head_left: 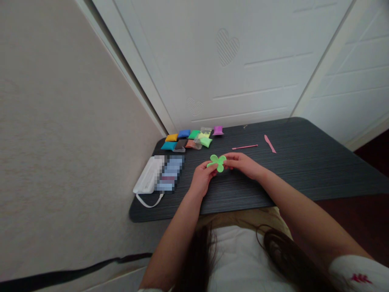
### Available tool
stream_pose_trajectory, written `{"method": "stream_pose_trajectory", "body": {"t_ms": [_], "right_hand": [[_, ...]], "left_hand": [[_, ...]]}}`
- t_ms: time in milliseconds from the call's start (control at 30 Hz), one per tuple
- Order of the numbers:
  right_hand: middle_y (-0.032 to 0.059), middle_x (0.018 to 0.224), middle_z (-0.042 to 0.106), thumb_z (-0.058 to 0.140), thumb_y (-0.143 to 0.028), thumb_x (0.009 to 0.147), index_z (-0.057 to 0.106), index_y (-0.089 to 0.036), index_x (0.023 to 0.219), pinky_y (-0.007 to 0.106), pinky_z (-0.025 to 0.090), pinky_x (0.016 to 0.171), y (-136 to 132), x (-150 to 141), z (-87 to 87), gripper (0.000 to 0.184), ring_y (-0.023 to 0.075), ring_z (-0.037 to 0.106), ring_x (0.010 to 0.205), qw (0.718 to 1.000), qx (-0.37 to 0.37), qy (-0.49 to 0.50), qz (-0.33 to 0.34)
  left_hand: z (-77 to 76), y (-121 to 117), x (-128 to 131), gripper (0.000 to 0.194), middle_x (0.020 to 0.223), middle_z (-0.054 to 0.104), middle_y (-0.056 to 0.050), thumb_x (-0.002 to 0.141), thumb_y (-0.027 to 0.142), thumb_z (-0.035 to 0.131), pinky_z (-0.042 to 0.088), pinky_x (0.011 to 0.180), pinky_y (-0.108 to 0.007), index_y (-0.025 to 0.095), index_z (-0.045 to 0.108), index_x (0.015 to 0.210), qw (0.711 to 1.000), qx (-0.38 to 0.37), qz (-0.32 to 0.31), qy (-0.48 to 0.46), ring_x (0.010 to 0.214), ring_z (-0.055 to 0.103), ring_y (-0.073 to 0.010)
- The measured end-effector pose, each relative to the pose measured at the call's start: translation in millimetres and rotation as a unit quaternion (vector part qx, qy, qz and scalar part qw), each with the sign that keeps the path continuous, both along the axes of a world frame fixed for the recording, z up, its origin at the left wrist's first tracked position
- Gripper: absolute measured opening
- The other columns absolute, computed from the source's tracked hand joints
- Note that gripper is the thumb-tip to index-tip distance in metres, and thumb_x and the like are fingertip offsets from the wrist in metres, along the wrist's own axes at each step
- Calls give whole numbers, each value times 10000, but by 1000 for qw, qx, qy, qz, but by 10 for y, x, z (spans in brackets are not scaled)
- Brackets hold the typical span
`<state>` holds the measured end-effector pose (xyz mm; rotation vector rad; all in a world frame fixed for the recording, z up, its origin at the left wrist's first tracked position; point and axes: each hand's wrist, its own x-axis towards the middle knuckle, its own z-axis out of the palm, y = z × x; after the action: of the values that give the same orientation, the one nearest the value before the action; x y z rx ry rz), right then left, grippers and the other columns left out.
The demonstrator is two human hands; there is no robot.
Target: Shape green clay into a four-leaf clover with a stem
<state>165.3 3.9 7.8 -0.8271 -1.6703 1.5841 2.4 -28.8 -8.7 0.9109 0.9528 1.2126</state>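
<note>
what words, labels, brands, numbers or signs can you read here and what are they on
No readable text anywhere.
Patch beside the white case: pixelated, unreadable.
Coloured packets: too small to tell whether anything is printed.
Sleeve: red mark, no legible letters.
Door: heart patterns, no words.
Green four-petal piece: no lettering visible.

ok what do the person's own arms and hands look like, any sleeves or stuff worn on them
Left hand and right hand are ungloved, the forearms bare, with no watch or bracelet showing. The right sleeve is short and white with a reddish stitched-looking mark. Of the left sleeve, only a pale edge shows.
</note>
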Motion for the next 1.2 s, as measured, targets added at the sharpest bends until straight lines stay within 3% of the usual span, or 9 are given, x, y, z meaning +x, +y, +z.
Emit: {"method": "stream_pose_trajectory", "body": {"t_ms": [233,400,567,767,900,1033,1200], "right_hand": [[6,767,591,560,-283,702,512,-178,1057,215,363,560,-14,-18,0,373,92,508,634,1000,-9,12,-8],[2,811,573,573,-287,688,523,-176,962,237,407,645,-24,-74,-61,300,109,523,721,1000,8,14,8],[-4,779,569,568,-343,684,525,-166,865,258,417,670,-25,-119,-114,256,119,527,714,999,41,-11,-25],[-1,757,570,536,-336,702,536,-165,845,256,416,656,-19,-119,-149,224,121,520,684,992,86,-52,-71],[-6,727,567,498,-323,722,547,-168,839,248,406,620,-11,-108,-153,200,119,508,650,984,121,-92,-93],[-4,740,581,484,-309,725,558,-166,837,248,402,621,-9,-95,-143,196,123,513,659,981,132,-113,-86],[-2,741,587,471,-313,737,571,-166,823,244,396,612,-15,-89,-129,198,126,516,663,978,144,-130,-78]], "left_hand": [[-8,8,-3,196,672,552,4,606,287,635,339,529,-208,148,581,733,999,2,26,23,542,456,-67],[-9,1,-9,203,566,503,27,628,324,607,308,510,-211,154,595,739,989,46,60,131,503,412,-75],[53,-33,16,172,501,466,43,628,324,599,277,489,-207,165,601,693,976,64,78,194,481,375,-81],[68,-37,33,182,546,517,34,640,321,589,294,502,-212,172,621,739,969,83,57,224,484,394,-82],[41,-17,15,197,606,550,12,652,334,575,318,506,-217,165,624,740,976,79,36,199,504,421,-88],[21,-5,12,214,604,550,6,640,354,580,319,489,-215,160,626,720,986,49,62,150,511,435,-86],[18,-13,9,236,662,576,4,621,347,615,339,506,-202,166,619,773,983,64,62,163,557,462,-88]]}}
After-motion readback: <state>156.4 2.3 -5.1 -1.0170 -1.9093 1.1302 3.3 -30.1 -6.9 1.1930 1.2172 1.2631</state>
